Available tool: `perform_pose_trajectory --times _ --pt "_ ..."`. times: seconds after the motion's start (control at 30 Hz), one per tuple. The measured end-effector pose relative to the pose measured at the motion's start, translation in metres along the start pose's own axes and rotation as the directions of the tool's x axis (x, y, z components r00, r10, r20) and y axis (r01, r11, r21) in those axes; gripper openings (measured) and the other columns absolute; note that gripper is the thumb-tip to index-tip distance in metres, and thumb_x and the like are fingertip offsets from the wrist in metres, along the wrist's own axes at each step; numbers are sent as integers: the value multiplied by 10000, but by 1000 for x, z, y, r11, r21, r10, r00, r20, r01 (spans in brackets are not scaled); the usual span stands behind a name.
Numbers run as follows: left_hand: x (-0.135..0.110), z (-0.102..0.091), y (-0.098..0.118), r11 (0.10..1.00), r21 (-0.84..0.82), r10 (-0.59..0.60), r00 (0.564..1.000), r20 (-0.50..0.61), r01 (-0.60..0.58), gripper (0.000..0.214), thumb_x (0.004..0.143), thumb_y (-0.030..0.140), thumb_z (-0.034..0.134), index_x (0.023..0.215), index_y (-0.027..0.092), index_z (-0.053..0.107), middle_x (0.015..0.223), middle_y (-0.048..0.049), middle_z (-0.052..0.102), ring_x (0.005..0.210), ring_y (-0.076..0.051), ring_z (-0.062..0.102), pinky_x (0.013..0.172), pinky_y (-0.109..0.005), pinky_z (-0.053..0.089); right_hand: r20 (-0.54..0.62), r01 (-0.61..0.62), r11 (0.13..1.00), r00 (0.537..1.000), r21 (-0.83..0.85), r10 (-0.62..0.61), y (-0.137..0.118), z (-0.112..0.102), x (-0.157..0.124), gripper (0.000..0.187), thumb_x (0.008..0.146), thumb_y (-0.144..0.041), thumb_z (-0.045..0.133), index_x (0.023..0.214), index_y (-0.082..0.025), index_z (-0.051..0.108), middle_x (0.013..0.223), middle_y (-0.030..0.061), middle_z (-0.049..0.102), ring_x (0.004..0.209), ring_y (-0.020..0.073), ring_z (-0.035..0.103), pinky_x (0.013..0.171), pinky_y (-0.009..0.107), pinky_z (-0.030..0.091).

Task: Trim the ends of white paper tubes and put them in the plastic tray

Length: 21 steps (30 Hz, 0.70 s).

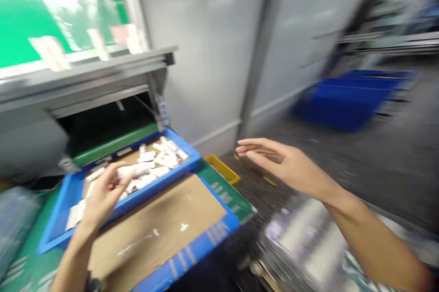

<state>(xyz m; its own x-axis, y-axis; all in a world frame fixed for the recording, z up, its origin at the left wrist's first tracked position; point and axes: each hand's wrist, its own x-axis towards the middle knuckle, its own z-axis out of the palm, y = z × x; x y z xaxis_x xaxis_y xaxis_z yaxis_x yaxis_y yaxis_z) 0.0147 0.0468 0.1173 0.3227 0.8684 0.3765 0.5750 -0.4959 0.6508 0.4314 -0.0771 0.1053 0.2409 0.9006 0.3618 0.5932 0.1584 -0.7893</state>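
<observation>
My left hand [103,193] reaches over a blue tray [73,187] filled with several small white pieces [161,159]. Its fingers curl around one white piece [132,171], though motion blur smears the grip. My right hand [274,159] hovers in the air to the right of the table's edge, fingers stretched out flat and together, holding nothing. A second, nearer blue tray [192,251] is lined with brown cardboard [161,223] and holds a few white scraps.
A grey machine with a dark opening [103,123] stands behind the trays, a green board [20,31] above it. A yellow bin [222,168] sits at the table's end. Blue crates [350,100] stand on the floor at right. Something shiny and blurred [302,246] lies below my right arm.
</observation>
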Motion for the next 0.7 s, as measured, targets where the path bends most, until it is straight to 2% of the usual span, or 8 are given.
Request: perform_pose_trajectory --times 0.07,0.13,0.2,0.27,0.37,0.47,0.57,0.7 --pt "-9 -17 -9 1000 -20 -16 999 -41 15 394 983 524 672 1195 198 731 975 -31 731 706 -150 609 625 -263 514 178 150 978 968 148 -175 -50 54 33 433 992 -578 662 1290 -272 736 1191 81 813 1110 294 776 1050 453 614" --pt "-8 -21 -13 997 -71 -16 998 -59 12 413 964 539 670 1214 219 747 947 -19 740 629 -131 534 562 -242 438 347 250 934 878 254 -330 -93 103 56 452 1001 -537 655 1357 -262 702 1262 78 789 1157 285 754 1070 446 592" --pt "-3 -19 -14 992 -127 -19 996 -83 8 401 951 525 692 1208 225 760 977 -25 752 623 -124 510 558 -237 407 447 304 912 799 277 -402 -122 142 74 519 992 -530 674 1444 -277 640 1381 73 734 1206 287 726 1089 458 566" --pt "1 -19 -14 981 -193 -22 993 -114 -1 380 943 501 716 1206 232 769 1028 -34 758 649 -125 511 581 -235 405 499 312 909 761 277 -413 -138 170 88 563 966 -528 726 1473 -312 609 1420 53 706 1172 274 725 1035 429 576" --pt "5 -20 -16 964 -267 -31 986 -165 -14 376 925 482 747 1209 238 775 1123 -52 764 695 -132 549 611 -231 435 521 261 898 743 353 -421 -145 189 103 377 956 -479 763 1290 -312 716 1200 7 777 968 213 740 856 320 588" --pt "6 -21 -19 950 -314 -54 984 -172 -3 377 906 475 771 1195 232 782 1125 -63 777 698 -137 585 603 -222 469 510 194 875 748 444 -425 -142 194 110 215 940 -410 785 1097 -267 755 1006 -13 784 840 179 723 736 261 565" --pt "6 -23 -21 944 -330 -59 989 -138 10 363 916 457 772 1203 235 784 1111 -64 790 713 -147 636 625 -222 520 485 178 853 757 491 -438 -138 197 110 229 918 -374 820 1114 -276 754 1043 -15 788 889 185 733 776 260 571" --pt "1 -29 -23 951 -309 -32 991 -131 -10 345 943 444 762 1230 253 778 1153 -65 794 776 -167 701 655 -223 568 475 179 822 742 540 -473 -135 204 106 282 913 -372 841 1177 -317 760 1087 -19 788 936 195 745 851 277 600"
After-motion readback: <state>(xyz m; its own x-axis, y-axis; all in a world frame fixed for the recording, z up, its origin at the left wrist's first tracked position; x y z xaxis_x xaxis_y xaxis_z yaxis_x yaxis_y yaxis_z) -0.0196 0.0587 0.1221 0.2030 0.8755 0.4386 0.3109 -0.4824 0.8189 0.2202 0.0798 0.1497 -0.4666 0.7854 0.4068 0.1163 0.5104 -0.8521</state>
